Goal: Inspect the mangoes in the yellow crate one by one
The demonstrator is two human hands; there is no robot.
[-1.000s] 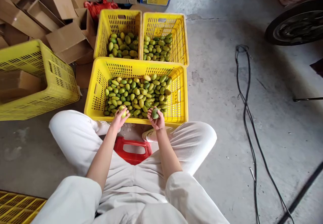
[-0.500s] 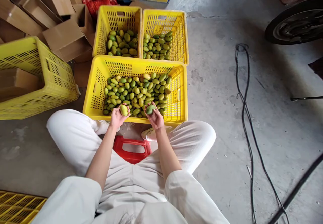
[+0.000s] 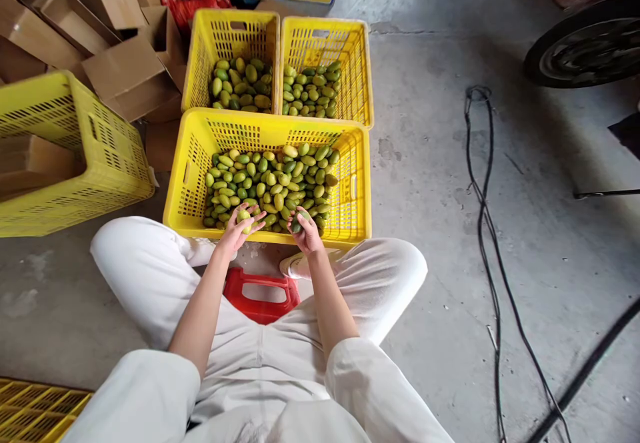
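Observation:
Over the near edge of the front yellow crate (image 3: 270, 122), my left hand (image 3: 236, 231) holds a yellow-green mango (image 3: 243, 217) at the palm, its other fingers stretched out to the right. To its right, my right hand (image 3: 308, 238) has its fingers round a dark green mango (image 3: 298, 224), partly covered by them. Beneath both hands, several green and yellowish mangoes (image 3: 270, 180) lie loose across the crate's bottom. The two hands are apart from each other.
Behind stand two yellow crates, left (image 3: 187, 63) and right (image 3: 370, 73), with more mangoes. Another yellow crate (image 3: 117, 156) and cardboard boxes (image 3: 125, 70) are at left. A red plastic stool (image 3: 263, 310) shows between my legs. Black cables (image 3: 483, 196) and a wheel (image 3: 585, 46) are at right.
The fingers of my left hand have spread out to the right around its mango. My right hand has turned and closed more over the dark green one.

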